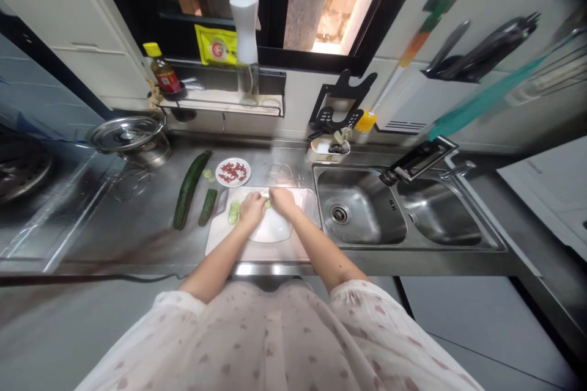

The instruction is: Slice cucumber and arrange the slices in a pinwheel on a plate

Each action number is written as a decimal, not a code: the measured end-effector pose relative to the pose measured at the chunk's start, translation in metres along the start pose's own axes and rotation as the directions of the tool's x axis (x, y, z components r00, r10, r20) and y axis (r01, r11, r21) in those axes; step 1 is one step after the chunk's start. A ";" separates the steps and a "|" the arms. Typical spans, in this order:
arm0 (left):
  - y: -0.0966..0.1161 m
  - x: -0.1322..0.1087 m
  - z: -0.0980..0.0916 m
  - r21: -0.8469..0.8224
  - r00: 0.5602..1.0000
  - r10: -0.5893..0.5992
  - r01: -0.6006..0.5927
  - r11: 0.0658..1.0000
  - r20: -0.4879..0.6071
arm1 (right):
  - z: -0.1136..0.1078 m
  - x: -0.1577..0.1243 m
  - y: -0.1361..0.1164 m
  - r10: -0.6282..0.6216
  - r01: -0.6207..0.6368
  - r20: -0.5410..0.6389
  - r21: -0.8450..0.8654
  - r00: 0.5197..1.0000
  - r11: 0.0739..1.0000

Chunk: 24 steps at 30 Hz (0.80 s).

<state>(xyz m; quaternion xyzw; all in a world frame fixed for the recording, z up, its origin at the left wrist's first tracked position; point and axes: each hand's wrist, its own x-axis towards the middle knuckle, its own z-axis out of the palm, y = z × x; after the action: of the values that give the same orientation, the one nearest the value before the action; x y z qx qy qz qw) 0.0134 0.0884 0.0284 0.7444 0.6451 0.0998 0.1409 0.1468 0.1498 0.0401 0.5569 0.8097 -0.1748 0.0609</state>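
A white cutting board (220,237) lies on the steel counter, with a white plate (270,229) on it. Over the plate's far edge, my left hand (253,209) and my right hand (282,200) are close together, fingers curled around small green slices (268,203). Exactly which fingers grip them is too small to tell. Left of my left hand, cucumber slices (233,212) are stacked on the board. A cut cucumber piece (208,208) and a long whole cucumber (190,192) rest left of the board. Beyond it stands a small plate of chopped red pieces (233,172).
A lidded steel pot (131,137) stands at the back left. To the right is a double sink (362,201) with a black faucet (417,159). An oval container (328,151) sits behind it. A wall shelf (220,102) holds bottles.
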 end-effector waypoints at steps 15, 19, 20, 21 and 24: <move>-0.005 -0.003 0.006 0.053 0.996 0.070 -0.073 0.996 0.055 | 0.004 -0.004 0.005 0.079 -0.079 -0.025 -0.029 0.997 0.996; -0.005 -0.003 0.007 0.103 0.995 0.084 -0.089 0.991 0.057 | 0.005 -0.008 0.007 0.081 -0.082 -0.042 -0.033 0.996 0.996; -0.004 -0.002 0.007 0.112 0.995 0.084 -0.090 0.990 0.059 | 0.005 -0.009 0.008 0.080 -0.082 -0.043 -0.032 0.996 0.996; -0.004 -0.002 0.007 0.117 0.995 0.080 -0.087 0.989 0.063 | 0.006 -0.009 0.008 0.082 -0.083 -0.043 -0.031 0.996 0.996; -0.003 -0.001 0.006 0.116 0.995 0.071 -0.080 0.990 0.075 | 0.008 -0.011 0.008 0.083 -0.084 -0.052 -0.028 0.995 0.996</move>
<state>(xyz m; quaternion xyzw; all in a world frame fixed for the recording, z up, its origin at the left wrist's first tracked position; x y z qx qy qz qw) 0.0130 0.0869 0.0217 0.7785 0.6157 0.0399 0.1151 0.1573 0.1402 0.0340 0.5934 0.7896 -0.1457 0.0561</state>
